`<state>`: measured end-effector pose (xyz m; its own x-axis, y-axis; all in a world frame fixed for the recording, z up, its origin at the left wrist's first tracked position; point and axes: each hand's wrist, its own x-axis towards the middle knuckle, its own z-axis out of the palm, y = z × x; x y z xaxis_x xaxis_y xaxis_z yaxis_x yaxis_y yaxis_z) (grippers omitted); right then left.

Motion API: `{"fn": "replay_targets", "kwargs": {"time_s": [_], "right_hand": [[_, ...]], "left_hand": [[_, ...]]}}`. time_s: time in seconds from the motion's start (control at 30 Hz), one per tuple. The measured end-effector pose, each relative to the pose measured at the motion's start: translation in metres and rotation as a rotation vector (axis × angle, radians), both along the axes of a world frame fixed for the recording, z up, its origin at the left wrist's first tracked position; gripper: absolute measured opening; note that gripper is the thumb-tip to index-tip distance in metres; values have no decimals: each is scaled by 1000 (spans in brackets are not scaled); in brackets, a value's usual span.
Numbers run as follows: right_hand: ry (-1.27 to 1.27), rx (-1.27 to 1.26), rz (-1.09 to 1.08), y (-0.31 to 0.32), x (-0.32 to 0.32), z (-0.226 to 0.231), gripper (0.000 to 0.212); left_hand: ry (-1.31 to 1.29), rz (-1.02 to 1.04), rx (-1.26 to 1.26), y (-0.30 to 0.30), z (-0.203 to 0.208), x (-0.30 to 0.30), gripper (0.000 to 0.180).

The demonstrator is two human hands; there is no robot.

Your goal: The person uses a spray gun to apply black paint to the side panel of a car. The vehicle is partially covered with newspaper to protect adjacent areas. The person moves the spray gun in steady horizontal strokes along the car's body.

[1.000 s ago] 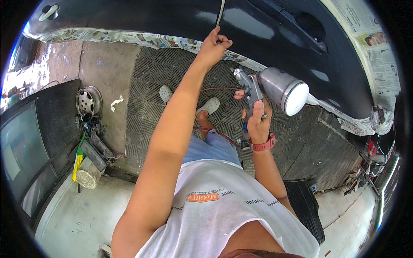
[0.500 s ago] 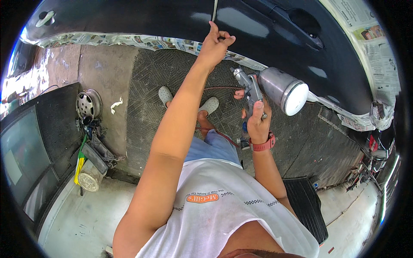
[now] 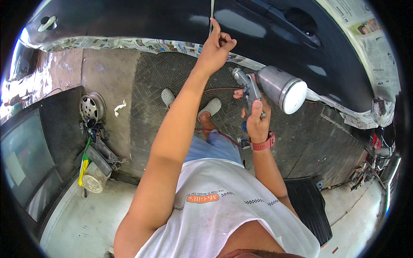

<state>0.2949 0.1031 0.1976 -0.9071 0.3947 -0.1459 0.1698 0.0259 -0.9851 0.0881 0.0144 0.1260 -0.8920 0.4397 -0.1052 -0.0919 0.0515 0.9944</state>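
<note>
My left hand [image 3: 214, 53] reaches out to a dark car body panel [image 3: 142, 19]. Its index finger is stretched onto a narrow pale strip [image 3: 212, 9] in the seam between two door panels. The other fingers of that hand are partly curled, and nothing shows in them. In my right hand [image 3: 259, 122] is a metal spray gun [image 3: 249, 88], gripped by its handle. A grey cup with a white end [image 3: 294, 96] sits on the gun, just off the panel's lower edge. A thin reddish hose [image 3: 219, 89] runs behind my left forearm.
Newspaper masking [image 3: 142, 44] lines the panel's lower edge, with more masking paper [image 3: 378, 60] at the right. To the left are a wheel rim [image 3: 92, 106], a pale bucket [image 3: 95, 178] and a dark door [image 3: 56, 137]. A ribbed black mat [image 3: 307, 206] lies near my right elbow.
My left index finger has slid slightly farther up the seam, and some of the pale strip now shows below the fingertip. The spray gun stays almost where it was. The view has shifted a little.
</note>
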Motion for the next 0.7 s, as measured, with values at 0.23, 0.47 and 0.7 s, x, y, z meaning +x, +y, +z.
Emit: {"fn": "replay_targets", "kwargs": {"time_s": [0.23,0.47,0.7], "right_hand": [[-20,14,5,-1,1,5,60],[16,-15,-38,-20,-5,8,63],[-73,-69,-120,-47,-27,-2,53]], "left_hand": [[301,-98,-601,-7,-8,0,106],[83,-498,-865,-31,-121,-2,73],[-416,-518,-334,-115,-150,99,42]]}}
